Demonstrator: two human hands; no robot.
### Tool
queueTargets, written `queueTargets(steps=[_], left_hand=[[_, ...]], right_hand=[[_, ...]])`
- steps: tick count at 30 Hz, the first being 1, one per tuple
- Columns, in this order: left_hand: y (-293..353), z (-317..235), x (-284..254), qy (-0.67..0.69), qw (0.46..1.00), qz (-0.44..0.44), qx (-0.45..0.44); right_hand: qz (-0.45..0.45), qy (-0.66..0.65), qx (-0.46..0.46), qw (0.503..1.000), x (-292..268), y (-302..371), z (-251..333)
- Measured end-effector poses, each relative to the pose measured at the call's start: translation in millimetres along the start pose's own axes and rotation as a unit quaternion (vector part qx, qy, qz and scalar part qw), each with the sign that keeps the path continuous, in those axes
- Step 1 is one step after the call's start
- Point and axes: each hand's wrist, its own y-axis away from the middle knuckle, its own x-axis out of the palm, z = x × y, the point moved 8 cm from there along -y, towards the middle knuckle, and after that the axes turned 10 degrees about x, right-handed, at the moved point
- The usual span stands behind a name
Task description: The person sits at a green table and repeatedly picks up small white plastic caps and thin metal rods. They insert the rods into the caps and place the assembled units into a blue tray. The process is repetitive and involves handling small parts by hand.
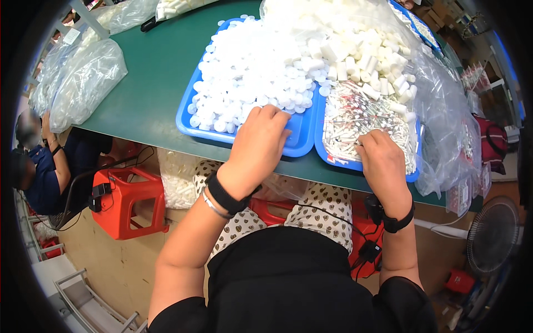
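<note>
My left hand is over the front edge of a blue tray heaped with small translucent white caps. Its fingers are curled together, and anything they may hold is hidden. To the right, my right hand rests at a second blue tray, with bent fingertips among small white pieces with thin pins, some reddish. Whether those fingertips grip a piece is too small to tell. White foam-like cylinders are piled behind the pins, partly spilling from a clear plastic bag.
Both trays stand on a green table. Clear plastic bags lie at its left and right sides. A person in dark blue sits at the left, near a red stool. A fan stands at the lower right.
</note>
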Motion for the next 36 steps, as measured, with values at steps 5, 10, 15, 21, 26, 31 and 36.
queueTargets(steps=[5, 10, 15, 21, 26, 31, 36], left_hand=[[-2, 17, 8, -0.005, 0.999, 0.016, -0.027], [2, 5, -7, 0.049, 0.998, -0.048, -0.006], [54, -19, 23, 0.653, 0.694, -0.031, -0.302], [104, -36, 58, 0.778, 0.490, -0.075, -0.386], [109, -37, 64, 0.822, 0.440, -0.090, -0.349], [116, -30, 72, 0.825, 0.463, -0.096, -0.309], [115, -37, 64, 0.746, 0.520, -0.123, -0.397]], right_hand=[[-0.016, -0.054, -0.003, 0.998, -5, 2, -1], [-0.065, -0.119, 0.037, 0.990, -17, 5, -7], [-0.025, -0.244, 0.039, 0.969, -26, 23, 21], [0.056, -0.251, -0.075, 0.964, -8, 41, 64], [0.054, -0.225, -0.076, 0.970, -6, 41, 68], [0.060, -0.252, -0.048, 0.965, -11, 39, 66], [0.082, -0.235, -0.045, 0.968, -2, 42, 66]])
